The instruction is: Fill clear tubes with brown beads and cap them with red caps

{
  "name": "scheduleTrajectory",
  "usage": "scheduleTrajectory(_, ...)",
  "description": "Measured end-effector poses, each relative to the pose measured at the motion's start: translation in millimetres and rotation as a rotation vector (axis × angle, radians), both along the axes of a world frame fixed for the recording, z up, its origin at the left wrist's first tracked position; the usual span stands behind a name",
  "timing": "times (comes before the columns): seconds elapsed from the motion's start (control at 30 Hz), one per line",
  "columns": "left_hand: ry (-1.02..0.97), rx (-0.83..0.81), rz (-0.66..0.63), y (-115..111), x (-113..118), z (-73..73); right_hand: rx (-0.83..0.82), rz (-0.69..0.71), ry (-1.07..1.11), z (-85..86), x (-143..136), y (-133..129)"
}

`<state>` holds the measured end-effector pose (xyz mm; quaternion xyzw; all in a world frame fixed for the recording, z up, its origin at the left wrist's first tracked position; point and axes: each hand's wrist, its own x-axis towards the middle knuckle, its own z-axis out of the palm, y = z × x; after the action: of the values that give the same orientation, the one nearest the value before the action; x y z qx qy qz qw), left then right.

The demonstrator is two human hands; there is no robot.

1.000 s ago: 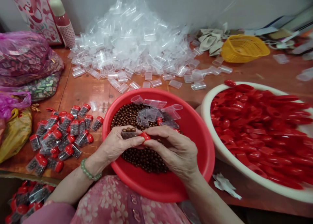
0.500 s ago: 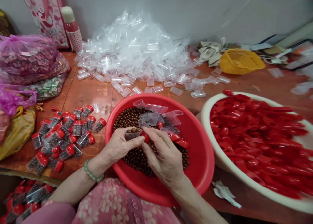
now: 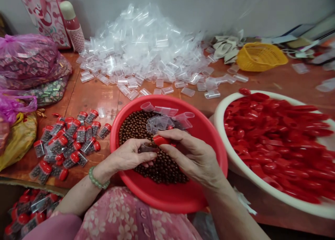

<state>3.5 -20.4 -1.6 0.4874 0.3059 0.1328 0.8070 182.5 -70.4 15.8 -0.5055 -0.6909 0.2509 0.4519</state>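
My left hand (image 3: 131, 155) is closed round a small clear plastic case (image 3: 148, 148), held over the brown beads. Between the thumb and fingertips of my right hand (image 3: 192, 151) is a red cap (image 3: 160, 139), close to the case's right end; I cannot tell whether they touch. Both hands are above a red basin (image 3: 209, 184). In it lie shiny brown beads (image 3: 167, 166), several empty clear cases (image 3: 159, 123) and a few red pieces, partly hidden by my right hand.
Capped, filled cases (image 3: 70, 138) lie left on the table, more in a box (image 3: 28, 212) below. A heap of clear cases (image 3: 149, 48) is against the wall. A white basin (image 3: 220, 117) of red caps (image 3: 274, 145) stands right, a yellow basket (image 3: 261, 58) behind. Bags (image 3: 28, 62) sit left.
My right hand has moved slightly right and up, and the red cap now shows more fully between its fingers. My left hand has tilted the case and lowered it a little.
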Motion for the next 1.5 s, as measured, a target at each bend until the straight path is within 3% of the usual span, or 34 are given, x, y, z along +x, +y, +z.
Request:
scheduleTrajectory(0.13, -0.026, -0.019, -0.021, 0.3, -0.3, -1.5, 0.088, 0.141, -0.087, 5.8, -3.4, 7.6)
scheduleTrajectory(0.3, -0.015, -0.052, -0.017, 0.7, -0.5, 2.5, 0.099, 0.173, -0.159, 6.4, -0.3, 6.2)
scheduleTrajectory(0.57, 0.015, -0.077, 0.021, 1.2, -0.6, 2.3, 0.001, 0.127, -0.239, 7.8, 21.0, -1.8)
scheduleTrajectory(0.9, -0.029, -0.087, 0.01, 1.9, -1.7, 2.1, 0.052, 0.086, -0.082, 11.2, -2.1, 9.4)
scheduleTrajectory(1.13, -0.073, -0.076, 0.006, 2.1, -1.6, -3.5, 0.091, 0.08, -0.02, 0.7, -16.3, 9.8)
scheduleTrajectory(1.33, -0.052, -0.089, -0.055, 1.8, -0.9, 0.2, 0.078, -0.021, 0.005, -7.1, -23.7, 6.2)
scheduleTrajectory(1.5, -0.087, -0.061, -0.014, 2.1, -1.5, 0.4, 0.045, -0.078, 0.022, -11.5, -23.4, 4.7)
